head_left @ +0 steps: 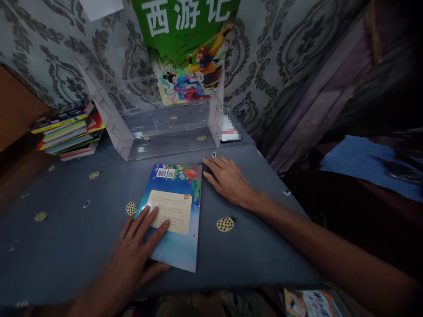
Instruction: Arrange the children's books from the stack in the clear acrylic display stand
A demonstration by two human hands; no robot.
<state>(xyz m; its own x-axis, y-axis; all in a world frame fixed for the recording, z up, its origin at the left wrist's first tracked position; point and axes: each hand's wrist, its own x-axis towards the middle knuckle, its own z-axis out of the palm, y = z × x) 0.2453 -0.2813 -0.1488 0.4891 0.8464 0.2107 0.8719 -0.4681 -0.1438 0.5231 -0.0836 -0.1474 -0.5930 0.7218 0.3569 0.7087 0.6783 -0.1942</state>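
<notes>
A thin blue book (178,251) lies on the table with a pale text panel, a barcode and a QR code near its far end. My left hand (139,237) rests on its lower left part, fingers spread over the cover and thumb at the near edge. Beside the book's far right corner, my right hand (228,180) lies on the cloth with fingers stretched out and nothing in it. Its fingertips come close to the book's edge; whether they touch it I cannot tell.
A clear acrylic rack (168,143) stands behind the book. To its left is a stack of books (71,132). A green poster (191,57) hangs on the patterned wall. The patterned grey tablecloth (89,229) covers the table. More books (310,304) sit below the front edge, and a blue cloth (363,163) lies at right.
</notes>
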